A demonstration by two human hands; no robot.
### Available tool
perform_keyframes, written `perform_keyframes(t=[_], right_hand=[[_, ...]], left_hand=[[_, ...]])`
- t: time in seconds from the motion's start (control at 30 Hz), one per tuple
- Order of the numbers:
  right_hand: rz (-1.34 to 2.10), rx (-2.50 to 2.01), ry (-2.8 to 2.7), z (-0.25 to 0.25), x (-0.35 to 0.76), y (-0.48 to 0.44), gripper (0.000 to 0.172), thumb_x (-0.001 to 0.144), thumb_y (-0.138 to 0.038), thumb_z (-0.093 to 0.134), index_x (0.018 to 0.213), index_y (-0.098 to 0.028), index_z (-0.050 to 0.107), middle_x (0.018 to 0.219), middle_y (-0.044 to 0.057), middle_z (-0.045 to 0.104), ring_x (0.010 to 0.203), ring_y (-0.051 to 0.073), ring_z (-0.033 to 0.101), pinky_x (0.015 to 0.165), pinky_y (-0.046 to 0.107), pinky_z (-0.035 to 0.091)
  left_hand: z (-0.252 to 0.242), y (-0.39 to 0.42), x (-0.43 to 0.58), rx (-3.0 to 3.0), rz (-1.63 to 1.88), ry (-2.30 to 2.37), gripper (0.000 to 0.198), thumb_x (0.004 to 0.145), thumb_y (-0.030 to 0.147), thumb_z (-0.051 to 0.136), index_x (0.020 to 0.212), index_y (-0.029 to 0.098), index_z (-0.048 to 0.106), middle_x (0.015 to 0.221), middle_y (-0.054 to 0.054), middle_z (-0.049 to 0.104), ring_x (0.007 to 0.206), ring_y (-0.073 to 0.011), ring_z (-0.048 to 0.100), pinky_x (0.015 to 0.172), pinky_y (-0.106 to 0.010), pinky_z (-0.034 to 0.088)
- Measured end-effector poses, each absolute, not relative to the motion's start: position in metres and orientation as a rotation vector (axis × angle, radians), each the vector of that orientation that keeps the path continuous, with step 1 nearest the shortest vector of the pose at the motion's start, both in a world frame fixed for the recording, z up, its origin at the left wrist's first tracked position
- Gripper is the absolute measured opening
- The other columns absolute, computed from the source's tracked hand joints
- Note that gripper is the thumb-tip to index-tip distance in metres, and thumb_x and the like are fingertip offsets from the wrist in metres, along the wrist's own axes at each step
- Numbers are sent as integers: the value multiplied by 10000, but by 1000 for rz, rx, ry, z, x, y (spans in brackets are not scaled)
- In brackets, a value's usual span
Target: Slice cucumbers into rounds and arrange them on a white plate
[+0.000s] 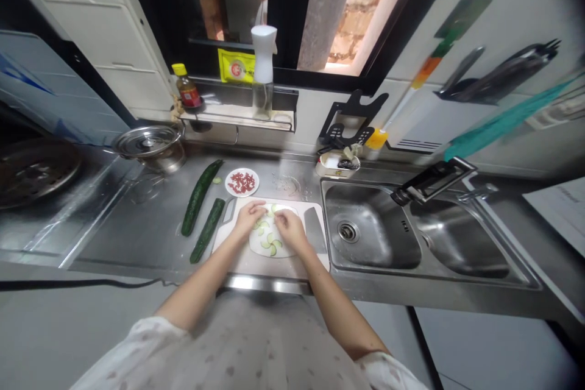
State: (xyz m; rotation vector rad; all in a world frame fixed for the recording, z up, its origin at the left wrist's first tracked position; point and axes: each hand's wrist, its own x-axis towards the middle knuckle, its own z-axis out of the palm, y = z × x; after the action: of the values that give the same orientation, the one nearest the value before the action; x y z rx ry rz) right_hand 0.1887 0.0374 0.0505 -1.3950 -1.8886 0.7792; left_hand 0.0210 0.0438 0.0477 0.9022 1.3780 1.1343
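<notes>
A white plate (286, 247) lies on a pale cutting board (242, 262), with thin cucumber slices (271, 246) fanned into a pinwheel near its front. More slices lie towards its back, partly behind my fingers. My left hand (249, 219) is over the plate's left edge, fingers curved and thumb apart, close to some slices; nothing shows in its grasp. Over the back right of the plate, the fingertips of my right hand (291, 228) are pinched together, seemingly on a cucumber slice, mostly hidden. A grey-bladed knife (314, 230) appears to lie at the board's right side.
Left of the board lie a long cucumber (198, 198) and a cut cucumber (207, 231). Behind it is a small plate of red pieces (242, 183). A lidded steel pot (153, 147) stands at the back left. A double sink (372, 225) is on the right, below a faucet (434, 180).
</notes>
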Motion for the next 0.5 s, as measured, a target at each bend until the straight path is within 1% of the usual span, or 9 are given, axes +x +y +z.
perform_keyframes(t=[0.1,0.23,0.5], right_hand=[[680,-1376,-1973,55,182,42,146,866,-247,495,881,-201,632,873,47,633,826,177,549,773,281,415],[602,-1341,-2063,58,175,43,96,852,-228,526,861,-210,619,858,38,599,848,184,526,788,284,393],[580,-1315,-2139,62,172,41,89,857,-241,530,841,-211,611,856,32,583,859,187,517,783,284,377]], left_hand=[[47,41,23,909,1116,1371,438,597,358,712,985,159,670,796,-48,703,764,-173,649,649,-245,482],[45,37,24,876,1146,1322,430,604,363,716,976,153,666,813,-58,708,766,-167,651,684,-249,484],[44,30,22,872,1159,1322,398,591,342,715,936,149,672,769,-49,697,733,-159,642,658,-240,467]])
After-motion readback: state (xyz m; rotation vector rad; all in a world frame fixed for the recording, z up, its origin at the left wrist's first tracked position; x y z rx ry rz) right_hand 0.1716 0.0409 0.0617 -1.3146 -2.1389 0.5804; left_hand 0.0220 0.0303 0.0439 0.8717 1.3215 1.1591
